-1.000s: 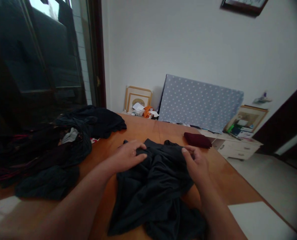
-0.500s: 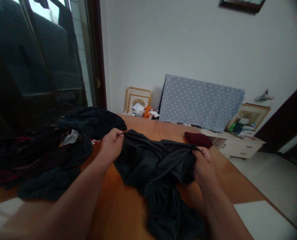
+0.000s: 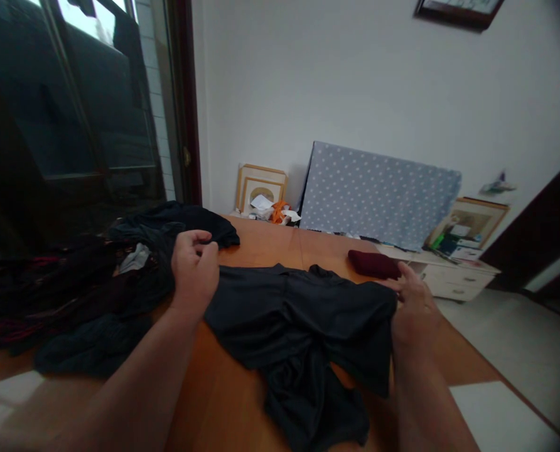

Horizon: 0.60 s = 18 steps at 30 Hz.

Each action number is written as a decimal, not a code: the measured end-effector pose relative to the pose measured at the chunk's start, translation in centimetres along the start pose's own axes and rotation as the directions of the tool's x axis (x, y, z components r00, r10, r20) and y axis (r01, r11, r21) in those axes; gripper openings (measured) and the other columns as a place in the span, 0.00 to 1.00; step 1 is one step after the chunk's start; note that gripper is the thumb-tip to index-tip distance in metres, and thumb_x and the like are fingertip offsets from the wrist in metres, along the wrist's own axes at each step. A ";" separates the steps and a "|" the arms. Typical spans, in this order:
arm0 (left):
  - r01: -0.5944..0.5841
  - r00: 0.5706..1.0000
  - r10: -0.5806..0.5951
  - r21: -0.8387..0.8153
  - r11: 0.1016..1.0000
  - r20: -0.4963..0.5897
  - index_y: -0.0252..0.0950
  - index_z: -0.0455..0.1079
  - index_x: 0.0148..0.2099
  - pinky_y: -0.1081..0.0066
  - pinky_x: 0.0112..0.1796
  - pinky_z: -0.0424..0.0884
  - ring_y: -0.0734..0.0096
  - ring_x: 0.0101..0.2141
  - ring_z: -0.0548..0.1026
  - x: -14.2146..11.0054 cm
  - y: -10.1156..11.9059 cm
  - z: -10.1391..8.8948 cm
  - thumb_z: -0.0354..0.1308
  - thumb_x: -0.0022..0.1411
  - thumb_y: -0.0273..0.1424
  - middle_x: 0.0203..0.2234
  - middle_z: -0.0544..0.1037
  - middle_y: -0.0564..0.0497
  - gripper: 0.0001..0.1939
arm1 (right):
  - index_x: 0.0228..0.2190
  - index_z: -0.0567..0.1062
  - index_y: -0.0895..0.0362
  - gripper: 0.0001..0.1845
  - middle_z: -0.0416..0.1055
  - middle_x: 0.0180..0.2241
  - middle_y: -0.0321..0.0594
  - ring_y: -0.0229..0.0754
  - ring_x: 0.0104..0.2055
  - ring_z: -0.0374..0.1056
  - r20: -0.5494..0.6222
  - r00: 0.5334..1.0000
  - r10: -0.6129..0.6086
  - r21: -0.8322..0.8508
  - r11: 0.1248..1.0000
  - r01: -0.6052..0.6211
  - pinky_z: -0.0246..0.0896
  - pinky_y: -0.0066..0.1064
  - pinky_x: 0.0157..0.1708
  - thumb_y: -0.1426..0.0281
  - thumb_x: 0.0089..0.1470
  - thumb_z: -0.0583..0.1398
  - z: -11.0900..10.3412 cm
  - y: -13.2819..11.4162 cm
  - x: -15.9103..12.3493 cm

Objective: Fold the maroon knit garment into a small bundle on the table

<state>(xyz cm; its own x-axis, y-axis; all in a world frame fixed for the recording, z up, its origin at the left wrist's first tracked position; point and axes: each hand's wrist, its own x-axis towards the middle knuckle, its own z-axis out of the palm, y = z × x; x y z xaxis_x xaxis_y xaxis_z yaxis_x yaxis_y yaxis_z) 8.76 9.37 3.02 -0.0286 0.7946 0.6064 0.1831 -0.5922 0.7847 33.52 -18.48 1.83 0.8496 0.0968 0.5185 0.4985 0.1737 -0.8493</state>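
Note:
A dark, nearly black garment point(image 3: 299, 314) lies spread across the wooden table, its upper part broad and fairly flat. Its lower part is bunched in folds towards me, and the exact kind of clothing is unclear. My left hand point(image 3: 195, 270) hovers by the garment's upper left corner, thumb and forefinger apart with nothing seen between them. At the opposite corner, my right hand point(image 3: 414, 307) has its fingers stretched and spread beside the cloth edge. A folded dark red cloth point(image 3: 373, 263) rests just beyond the right hand.
Dark clothes point(image 3: 134, 263) are heaped on the table's left side. Along the far wall stand a board draped in blue dotted cloth point(image 3: 378, 191) and a picture frame point(image 3: 261, 182). A low white cabinet point(image 3: 459, 279) is beyond the wooden table point(image 3: 228, 402) at right.
Both hands have let go of the garment's upper corners and moved outward, left and right. The cloth has dropped onto the table and spread wider and flatter.

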 end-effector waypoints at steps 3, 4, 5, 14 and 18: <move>-0.213 0.911 0.186 0.034 0.976 0.368 0.38 0.70 0.48 0.63 0.49 0.69 0.62 0.44 0.75 -1.8 1.1 0.6 0.55 0.63 0.36 0.43 0.78 0.48 0.13 | 0.58 0.70 0.56 0.32 0.79 0.38 0.46 0.52 0.52 0.70 0.162 0.985 -0.053 -0.140 0.987 0.076 0.59 0.46 0.54 0.49 0.61 0.54 0.7 -0.2 -0.8; -0.283 0.836 0.232 0.029 0.959 0.498 0.39 0.70 0.50 0.61 0.52 0.67 0.60 0.48 0.74 -2.5 1.4 0.8 0.55 0.63 0.37 0.46 0.78 0.46 0.15 | 0.58 0.71 0.53 0.32 0.79 0.41 0.46 0.52 0.52 0.70 0.285 0.958 -0.029 -0.192 0.978 0.087 0.58 0.47 0.54 0.48 0.60 0.55 0.9 0.0 -1.0; -0.346 0.751 0.260 0.026 0.938 0.606 0.39 0.70 0.53 0.59 0.54 0.65 0.57 0.52 0.72 -3.1 1.6 1.1 0.55 0.64 0.38 0.49 0.77 0.46 0.17 | 0.57 0.72 0.51 0.31 0.78 0.44 0.46 0.53 0.52 0.70 0.412 0.911 0.011 -0.240 0.966 0.097 0.57 0.48 0.55 0.48 0.58 0.58 1.1 0.3 -1.3; -0.485 0.515 0.271 0.016 0.874 0.813 0.42 0.66 0.63 0.51 0.62 0.55 0.52 0.61 0.65 -5.1 0.9 2.0 0.55 0.64 0.38 0.59 0.71 0.44 0.25 | 0.36 0.81 0.47 0.09 0.77 0.34 0.39 0.51 0.41 0.70 0.755 0.640 0.143 -0.365 0.902 0.229 0.58 0.44 0.47 0.60 0.52 0.65 2.9 2.1 -3.7; -0.417 0.540 0.304 -0.064 0.907 0.785 0.40 0.67 0.62 0.57 0.62 0.56 0.56 0.62 0.64 -4.7 1.6 1.9 0.53 0.66 0.39 0.60 0.71 0.44 0.24 | 0.34 0.79 0.50 0.10 0.75 0.32 0.36 0.42 0.34 0.69 0.850 0.481 0.213 -0.140 0.973 -0.184 0.61 0.33 0.35 0.58 0.56 0.63 1.2 -0.3 -3.9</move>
<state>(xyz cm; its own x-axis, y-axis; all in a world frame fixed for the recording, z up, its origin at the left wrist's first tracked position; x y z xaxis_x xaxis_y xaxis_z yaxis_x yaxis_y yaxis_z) 11.04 4.93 1.15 0.8118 0.3537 0.4647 0.1149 -0.8769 0.4667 29.81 -17.73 0.17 0.3687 0.9170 0.1526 0.3523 0.0140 -0.9358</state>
